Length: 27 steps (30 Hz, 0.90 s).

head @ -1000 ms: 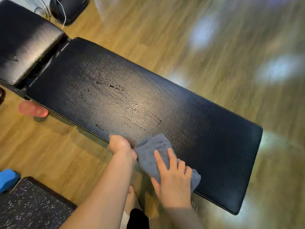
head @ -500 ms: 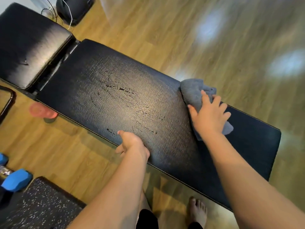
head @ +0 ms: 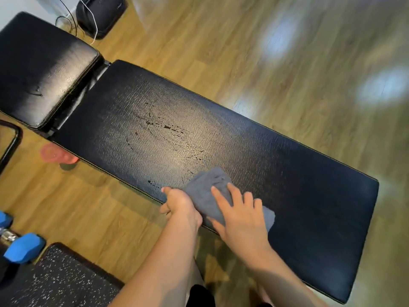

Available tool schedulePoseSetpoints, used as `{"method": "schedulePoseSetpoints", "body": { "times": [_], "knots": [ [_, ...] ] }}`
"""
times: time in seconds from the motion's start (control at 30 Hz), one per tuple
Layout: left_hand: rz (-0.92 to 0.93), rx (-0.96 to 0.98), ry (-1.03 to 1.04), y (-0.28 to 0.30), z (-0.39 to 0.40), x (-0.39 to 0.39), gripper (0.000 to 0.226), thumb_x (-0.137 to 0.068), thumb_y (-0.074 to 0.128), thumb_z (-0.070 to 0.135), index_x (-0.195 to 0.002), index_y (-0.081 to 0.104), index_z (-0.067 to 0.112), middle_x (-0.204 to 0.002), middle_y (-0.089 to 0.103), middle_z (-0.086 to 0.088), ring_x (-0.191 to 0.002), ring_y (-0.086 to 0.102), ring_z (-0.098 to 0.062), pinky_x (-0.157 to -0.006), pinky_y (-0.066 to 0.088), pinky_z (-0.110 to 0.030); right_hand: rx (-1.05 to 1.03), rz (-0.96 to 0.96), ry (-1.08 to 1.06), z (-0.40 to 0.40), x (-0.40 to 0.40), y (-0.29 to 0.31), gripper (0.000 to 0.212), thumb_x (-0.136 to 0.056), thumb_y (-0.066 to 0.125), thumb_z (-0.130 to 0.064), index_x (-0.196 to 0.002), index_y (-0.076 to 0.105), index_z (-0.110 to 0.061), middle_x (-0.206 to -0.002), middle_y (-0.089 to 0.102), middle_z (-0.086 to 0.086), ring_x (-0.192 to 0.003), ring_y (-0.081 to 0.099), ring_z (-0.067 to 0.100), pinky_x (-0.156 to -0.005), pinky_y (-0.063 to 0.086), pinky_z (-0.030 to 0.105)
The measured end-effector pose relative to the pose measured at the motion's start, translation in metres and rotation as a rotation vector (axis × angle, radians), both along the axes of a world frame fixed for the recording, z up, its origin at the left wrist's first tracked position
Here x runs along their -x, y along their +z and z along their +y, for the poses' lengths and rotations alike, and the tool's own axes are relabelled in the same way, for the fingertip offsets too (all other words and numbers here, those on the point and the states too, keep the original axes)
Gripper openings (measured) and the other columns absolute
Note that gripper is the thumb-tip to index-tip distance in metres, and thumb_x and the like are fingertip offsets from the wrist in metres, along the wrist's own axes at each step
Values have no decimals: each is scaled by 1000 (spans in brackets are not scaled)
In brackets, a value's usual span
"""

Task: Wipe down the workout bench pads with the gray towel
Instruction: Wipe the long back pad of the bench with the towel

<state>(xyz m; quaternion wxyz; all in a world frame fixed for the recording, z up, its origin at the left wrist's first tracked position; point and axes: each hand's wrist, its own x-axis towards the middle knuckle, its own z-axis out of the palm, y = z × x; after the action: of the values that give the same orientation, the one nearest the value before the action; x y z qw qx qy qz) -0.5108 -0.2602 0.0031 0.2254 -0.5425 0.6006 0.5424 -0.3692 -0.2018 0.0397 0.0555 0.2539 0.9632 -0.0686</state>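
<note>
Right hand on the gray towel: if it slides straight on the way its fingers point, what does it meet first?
Probably only more pad: the right hand points over the gray towel toward the cracked patch on the long bench pad; nothing stands in that line.

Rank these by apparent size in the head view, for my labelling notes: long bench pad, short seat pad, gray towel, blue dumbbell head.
1. long bench pad
2. short seat pad
3. gray towel, partly covered by the right hand
4. blue dumbbell head

Right hand (head: pixel 240 216) hides part of the gray towel (head: pixel 207 191); floor (head: pixel 309 63) blurred.
</note>
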Motion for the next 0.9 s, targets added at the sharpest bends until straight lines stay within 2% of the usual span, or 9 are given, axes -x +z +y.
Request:
{"method": "schedulePoseSetpoints", "body": {
  "times": [0.07,0.2,0.33,0.5,0.57,0.63,0.77,0.83,0.9],
  "knots": [
    [-21,48,-15,1,1,0,79,-89,36,64,-147,22,12,-158,30,-15,-136,42,-42,-114,32,-59,-21,13,-45,32,14,-2,66,-83,59,-61,-141,49,-30,-134,56,14,-89,51,35,-72,40,44],
    [-52,40,-31,0,0,-1,79,-95,34,62,-154,14,13,-163,21,-11,-143,34,-37,-119,25,-56,0,26,-381,108,65,1,69,-87,57,-62,-146,41,-31,-140,45,16,-112,47,41,-89,40,53],
    [-35,-21,-44,5,-2,-5,79,-90,37,68,-150,19,19,-161,24,-11,-142,36,-35,-118,27,-58,34,-26,-525,128,92,5,68,-92,52,-61,-149,32,-30,-142,39,17,-121,41,42,-96,37,55],
    [1,-179,-19,8,-10,-2,93,-75,39,77,-151,26,26,-158,36,-7,-137,44,-34,-115,31,-61,-36,5,-335,47,67,2,72,-79,66,-56,-142,46,-28,-133,51,18,-98,50,36,-77,38,47],
    [24,-361,-12,20,-16,1,93,-80,33,80,-150,36,19,-149,48,-3,-132,49,-29,-116,31,-58,-26,-7,-236,4,50,3,75,-74,69,-55,-141,48,-28,-134,54,19,-91,49,34,-73,36,45],
    [81,-468,-24,26,-26,16,80,-92,20,76,-136,56,19,-132,60,-5,-124,54,-29,-115,34,-55,-7,-47,-148,-33,33,3,81,-70,71,-55,-142,48,-28,-136,55,20,-87,48,32,-74,37,45],
    [7,-300,-94,33,-37,75,75,-91,20,76,-131,57,25,-132,60,0,-125,55,-25,-110,32,-43,18,-65,-85,-52,19,1,79,-71,70,-59,-141,51,-30,-133,58,19,-85,51,34,-74,40,46],
    [-37,-189,-100,29,-39,93,68,-92,24,71,-133,54,26,-125,59,3,-116,55,-25,-100,28,-40,6,-29,-54,-42,23,1,76,-74,68,-62,-140,52,-30,-132,59,17,-85,52,34,-73,40,46],
    [-58,-95,-101,22,-39,99,68,-86,31,67,-136,52,26,-130,62,7,-107,58,-26,-92,30,-41,-13,8,-35,-27,33,1,72,-77,66,-61,-139,52,-29,-128,59,16,-85,51,34,-71,40,45]
  ]
}}
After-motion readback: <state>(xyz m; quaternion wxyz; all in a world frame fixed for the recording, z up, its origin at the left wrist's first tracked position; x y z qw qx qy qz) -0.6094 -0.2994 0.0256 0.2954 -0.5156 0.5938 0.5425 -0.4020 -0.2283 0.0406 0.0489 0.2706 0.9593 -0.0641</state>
